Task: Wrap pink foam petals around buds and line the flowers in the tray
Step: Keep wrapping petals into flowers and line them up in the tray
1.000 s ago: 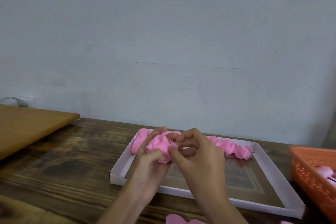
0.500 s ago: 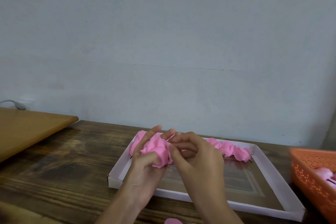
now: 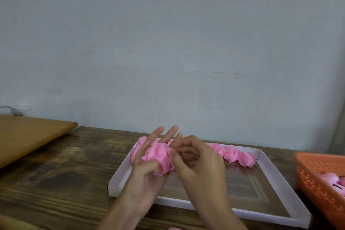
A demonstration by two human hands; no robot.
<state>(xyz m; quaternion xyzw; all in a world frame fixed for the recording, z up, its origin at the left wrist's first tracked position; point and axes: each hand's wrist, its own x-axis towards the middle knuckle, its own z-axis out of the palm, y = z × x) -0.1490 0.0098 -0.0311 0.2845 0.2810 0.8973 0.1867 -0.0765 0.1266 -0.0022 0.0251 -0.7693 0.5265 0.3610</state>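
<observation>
Ruffled pink foam flower [image 3: 158, 158] sits above the left end of the shallow white cardboard tray [image 3: 119, 179], left hand [image 3: 147, 175] thumb clamping it against straightened fingers, right hand [image 3: 197, 166] curled fingertips pinching its right edge; keep the wrap snug and even before it joins the far row of finished flowers [image 3: 231, 154].

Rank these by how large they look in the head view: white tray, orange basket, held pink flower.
1. white tray
2. orange basket, though cut off by the frame edge
3. held pink flower
</observation>
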